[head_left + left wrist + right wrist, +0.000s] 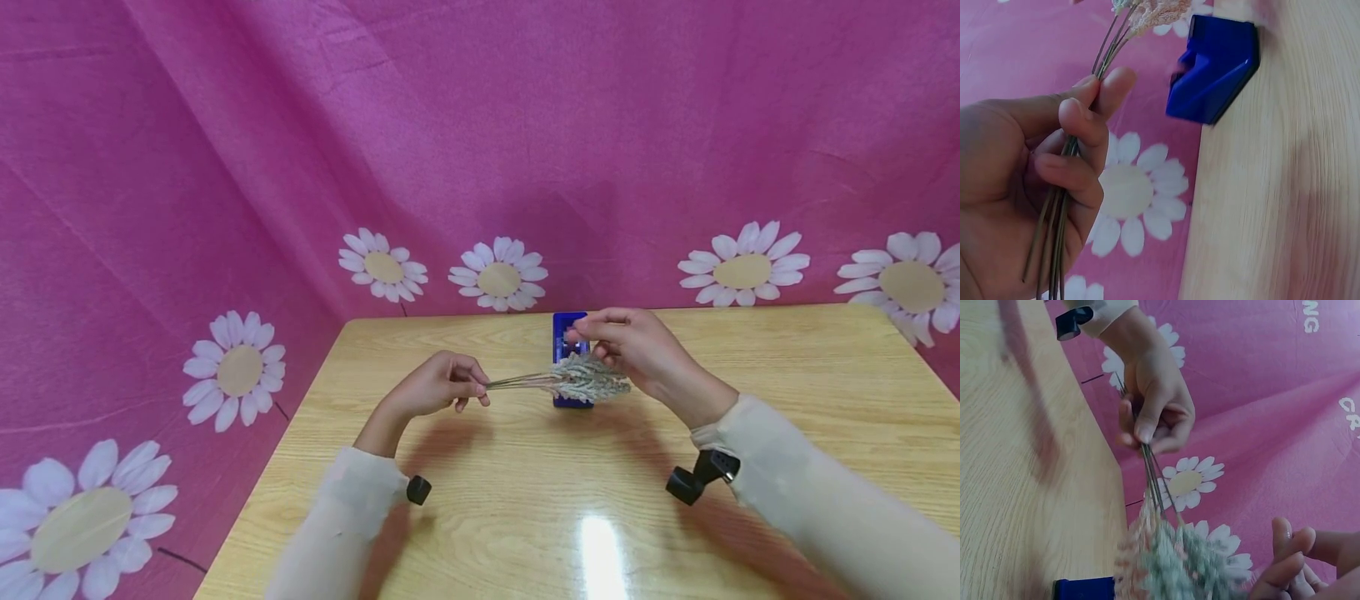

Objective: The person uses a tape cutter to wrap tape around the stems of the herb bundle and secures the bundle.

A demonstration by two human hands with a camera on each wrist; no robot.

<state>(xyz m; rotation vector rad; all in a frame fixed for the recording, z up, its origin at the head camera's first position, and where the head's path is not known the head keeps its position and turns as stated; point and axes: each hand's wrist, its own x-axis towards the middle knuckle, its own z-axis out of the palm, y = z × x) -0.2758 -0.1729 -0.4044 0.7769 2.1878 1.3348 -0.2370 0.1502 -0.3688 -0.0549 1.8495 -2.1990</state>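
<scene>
A bunch of dried flowers (588,379) lies across the air above the table, its fluffy heads pale green and pinkish. My left hand (442,385) pinches the thin stems (1057,219) between thumb and fingers, with the stem ends running down past the palm. Beside the flower heads, my right hand (637,346) has its thumb and fingers brought together. A small clear strip like tape shows at those fingertips (1282,534), in front of the blue tape dispenser (1216,69). The dispenser stands on the table, partly hidden behind the flowers in the head view.
The wooden table (480,517) reaches back to a pink cloth (480,125) printed with white daisies, which also hangs at the left side. Black camera mounts (697,479) sit on both wrists over pale sleeves.
</scene>
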